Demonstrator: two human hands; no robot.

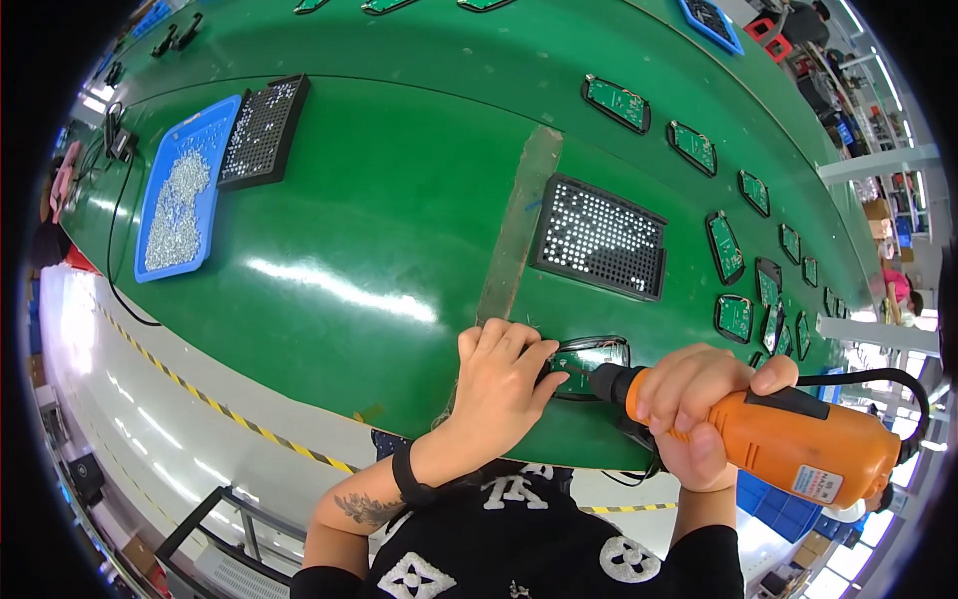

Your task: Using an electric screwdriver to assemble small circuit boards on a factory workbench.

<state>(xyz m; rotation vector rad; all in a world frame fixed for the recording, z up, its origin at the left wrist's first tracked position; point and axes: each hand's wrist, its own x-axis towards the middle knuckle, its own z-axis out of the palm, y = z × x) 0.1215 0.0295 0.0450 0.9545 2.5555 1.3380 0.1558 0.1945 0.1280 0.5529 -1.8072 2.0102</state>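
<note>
While your right hand (689, 401) wraps around the orange corded electric screwdriver (788, 439), your half-open left hand (499, 384) touches the green rectangular circuit board (578, 385) on the green bench (379, 210); its fastening seems unfinished.

Left hand (499, 384) bent, palm down, right hand (704, 407) tightly curled

We see a green tabletop (379, 190) catching a bright streak of light. To its left, we have a pale, shiny floor (150, 429) crossed by yellow-and-black striped tape (258, 433), with a black-framed cart (205, 509) below. At far right we make out white posts (878, 165), a red stool (766, 38), blue crates (773, 509) and a person in pink (895, 284).
</note>
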